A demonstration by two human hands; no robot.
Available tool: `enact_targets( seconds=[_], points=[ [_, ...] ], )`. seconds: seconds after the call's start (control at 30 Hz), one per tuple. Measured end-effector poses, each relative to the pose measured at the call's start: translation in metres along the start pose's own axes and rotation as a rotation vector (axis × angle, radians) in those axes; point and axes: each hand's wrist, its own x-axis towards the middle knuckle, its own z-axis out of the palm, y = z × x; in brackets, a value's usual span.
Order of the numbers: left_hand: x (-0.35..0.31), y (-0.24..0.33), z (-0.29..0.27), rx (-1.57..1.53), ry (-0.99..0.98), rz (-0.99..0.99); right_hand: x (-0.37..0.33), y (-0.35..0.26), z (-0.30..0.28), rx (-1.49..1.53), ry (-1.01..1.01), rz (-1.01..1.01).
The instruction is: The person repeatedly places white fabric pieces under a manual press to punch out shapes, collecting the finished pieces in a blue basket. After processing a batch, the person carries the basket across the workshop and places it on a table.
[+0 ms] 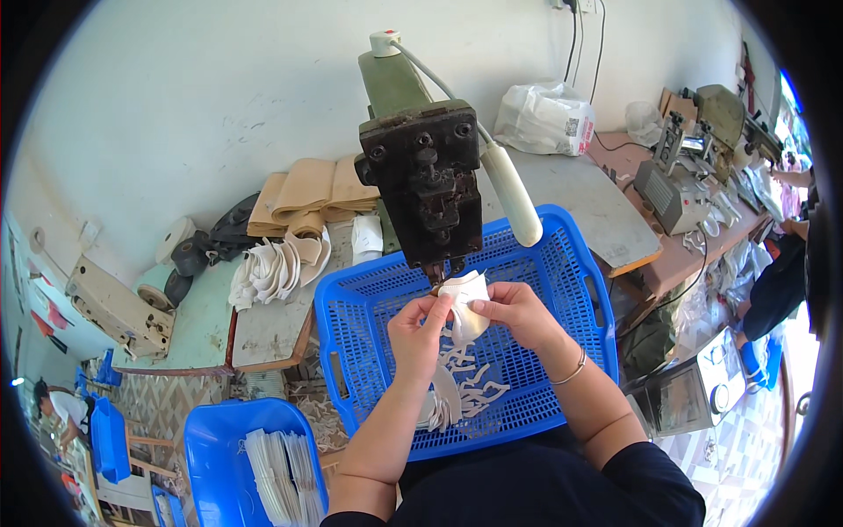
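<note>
1. Using the dark machine head as the landmark: the white curved piece is right below its tip. Can't tell if they actually touch.
2. Left hand has the piece's left edge pinched, thumb on top. Right hand pinches the right side, thumb pressed on the face.
3. Blue basket sits under the machine head, with thin white strips inside plus some curved pieces. Another white pile is left of the head.
4. My read: this is the handling/lining-up step. Next move calls for a steady two-handed pinch, edge kept flat, fingertips clear of that tip.
</note>
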Motion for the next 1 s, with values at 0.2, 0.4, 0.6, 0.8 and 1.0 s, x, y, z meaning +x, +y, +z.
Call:
enact_targets(
  seconds=[0.2,0.4,0.6,0.8,1.0],
  points=[
    [-0.005,-0.002,0.005,-0.077,0.057,0.028,0.003,-0.005,0.003,0.015,0.051,-0.024],
    [-0.008,-0.001,-0.002,-0.177,0.108,-0.002,0.006,-0.003,0.014,-0.013,0.048,-0.041],
    [-0.006,-0.007,-0.019,-0.238,0.122,0.005,0.007,0.003,0.029,-0.048,0.041,-0.059],
    [-0.009,-0.006,-0.027,-0.264,0.165,0.008,0.008,0.007,0.041,-0.069,0.030,-0.050],
    [-0.022,-0.014,-0.040,-0.483,0.060,-0.099,0.009,0.009,0.046,-0.134,-0.036,0.004]
  ],
)
